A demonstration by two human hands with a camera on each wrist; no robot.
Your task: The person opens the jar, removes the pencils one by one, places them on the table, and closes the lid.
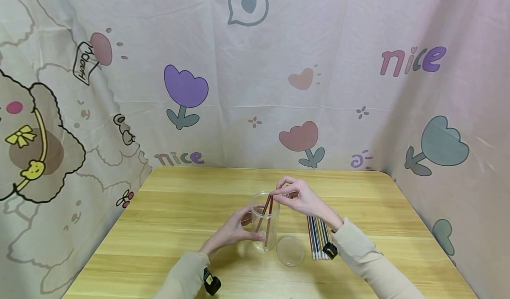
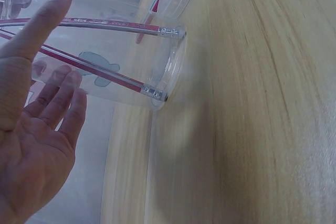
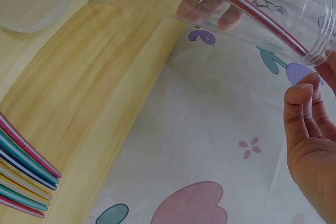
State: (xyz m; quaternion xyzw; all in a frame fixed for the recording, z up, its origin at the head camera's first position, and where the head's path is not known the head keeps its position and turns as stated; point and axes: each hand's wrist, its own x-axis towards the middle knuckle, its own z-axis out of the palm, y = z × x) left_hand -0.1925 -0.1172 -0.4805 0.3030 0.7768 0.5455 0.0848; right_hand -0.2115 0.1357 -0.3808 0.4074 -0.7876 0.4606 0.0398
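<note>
A clear jar [image 1: 264,243] stands upright on the table, with two red-striped pencils [image 2: 100,67] leaning inside. Their eraser ends are down at the jar's bottom in the left wrist view. My left hand [image 1: 235,229] holds the jar from the left, its thumb in front and its fingers behind. At the rim, my right hand [image 1: 299,197] pinches the upper end of one pencil between thumb and index finger; the exact contact is partly hidden in the right wrist view. Below my right forearm lies a row of several striped pencils [image 1: 314,237].
A round clear lid [image 1: 290,251] lies on the wooden table [image 1: 167,228] just right of the jar. Printed curtains [image 1: 247,68] hang behind the table and along both sides. A black wrist camera [image 1: 330,250] overlaps the near end of the pencil row.
</note>
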